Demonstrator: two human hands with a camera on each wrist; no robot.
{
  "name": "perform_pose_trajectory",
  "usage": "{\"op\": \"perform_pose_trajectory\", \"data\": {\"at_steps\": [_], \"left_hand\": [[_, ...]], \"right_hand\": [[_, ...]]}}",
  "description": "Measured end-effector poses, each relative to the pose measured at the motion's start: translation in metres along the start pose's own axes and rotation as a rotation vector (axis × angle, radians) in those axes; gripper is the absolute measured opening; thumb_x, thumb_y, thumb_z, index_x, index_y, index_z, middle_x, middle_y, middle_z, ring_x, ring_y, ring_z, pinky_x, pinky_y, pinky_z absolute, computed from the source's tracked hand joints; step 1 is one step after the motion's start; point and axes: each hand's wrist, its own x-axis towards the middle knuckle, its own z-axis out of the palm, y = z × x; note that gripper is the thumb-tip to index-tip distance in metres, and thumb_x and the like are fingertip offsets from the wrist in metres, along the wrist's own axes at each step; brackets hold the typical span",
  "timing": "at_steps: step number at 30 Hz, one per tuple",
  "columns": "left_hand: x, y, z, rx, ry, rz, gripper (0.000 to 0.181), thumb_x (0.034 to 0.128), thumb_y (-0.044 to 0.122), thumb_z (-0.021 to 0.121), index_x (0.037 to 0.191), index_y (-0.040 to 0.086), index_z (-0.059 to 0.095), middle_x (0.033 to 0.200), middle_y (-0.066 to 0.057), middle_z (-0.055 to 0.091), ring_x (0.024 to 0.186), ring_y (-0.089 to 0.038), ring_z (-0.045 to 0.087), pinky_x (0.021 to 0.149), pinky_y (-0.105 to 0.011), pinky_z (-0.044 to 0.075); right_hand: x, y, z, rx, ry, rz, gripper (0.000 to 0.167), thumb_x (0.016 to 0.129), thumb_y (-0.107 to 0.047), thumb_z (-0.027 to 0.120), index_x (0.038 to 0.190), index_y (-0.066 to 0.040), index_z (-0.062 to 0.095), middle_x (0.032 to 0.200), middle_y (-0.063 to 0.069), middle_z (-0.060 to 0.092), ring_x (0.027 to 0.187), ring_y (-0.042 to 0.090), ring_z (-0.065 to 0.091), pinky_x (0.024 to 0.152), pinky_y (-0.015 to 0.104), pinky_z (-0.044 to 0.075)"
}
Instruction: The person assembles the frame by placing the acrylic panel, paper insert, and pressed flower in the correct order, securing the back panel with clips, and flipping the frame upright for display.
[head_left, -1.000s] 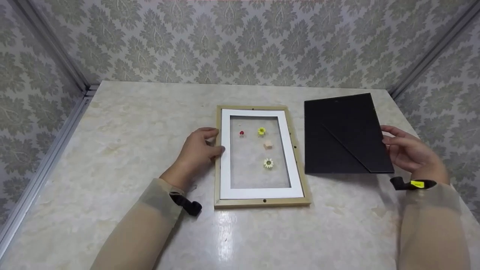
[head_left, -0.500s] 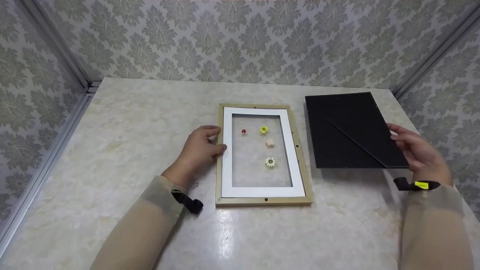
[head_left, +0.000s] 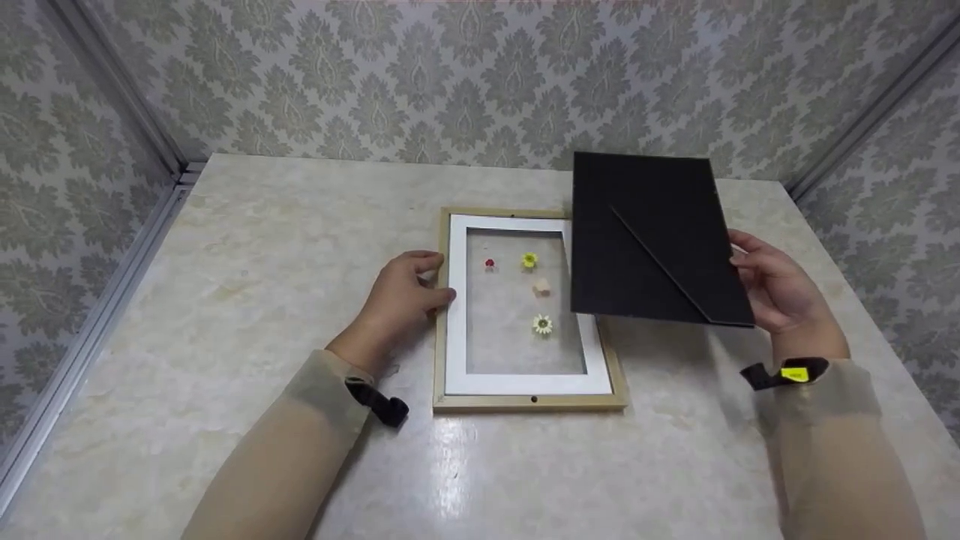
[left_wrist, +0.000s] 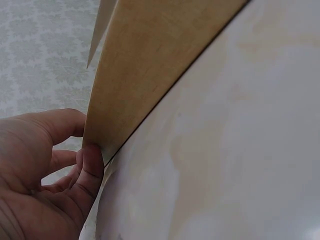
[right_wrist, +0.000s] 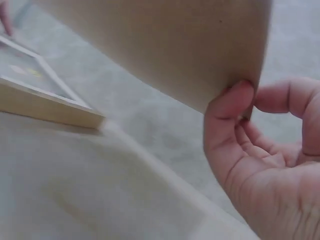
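Note:
A wooden picture frame (head_left: 441, 352) with a white mat (head_left: 457, 322) lies on the table, hollow side up. Inside the mat's window are small flowers: a red one (head_left: 489, 263), a yellow one (head_left: 529, 260), a pale peach one (head_left: 541, 286) and a white daisy (head_left: 542, 324). My left hand (head_left: 396, 304) holds the frame's left side, thumb over the rim. Raised by my right hand (head_left: 784, 289) is a black backing board (head_left: 652, 247), pinched at its right edge and covering the frame's upper right corner. Its brown underside (right_wrist: 175, 45) shows in the right wrist view.
The marbled table (head_left: 247, 247) reaches back to a patterned wall (head_left: 420, 82). Side walls with metal posts (head_left: 127, 97) stand left and right. Each wrist wears a black strap, the right one (head_left: 806, 371) with a yellow label.
My right hand has swung the backing board left and upward, so it now overlaps the frame's right side in view. My left hand stays at the frame.

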Motion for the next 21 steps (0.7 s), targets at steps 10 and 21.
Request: {"op": "perform_pose_trajectory", "data": {"at_steps": [10,21], "left_hand": [[0.001,-0.002,0.002,-0.017,0.004,0.002,0.070,0.0961,0.008,0.081,0.162,0.001,0.059,0.175,-0.012,0.048,0.122,-0.026,0.067,0.073,-0.021,0.061],[-0.001,-0.002,-0.001,-0.031,0.002,0.024,0.070,0.0960,0.007,0.078,0.163,0.001,0.058,0.175,-0.012,0.047,0.102,-0.018,0.068,0.068,-0.021,0.060]], "right_hand": [[0.021,0.045,0.042,-0.276,0.149,0.021,0.042,0.115,0.010,0.030,0.141,-0.007,0.058,0.122,0.008,0.080,0.100,0.019,0.083,0.084,0.029,0.070],[0.036,0.084,0.070,-0.344,0.124,0.079,0.046,0.107,0.019,0.035,0.145,-0.004,0.045,0.124,0.008,0.081,0.107,0.016,0.082,0.087,0.024,0.068]]}}
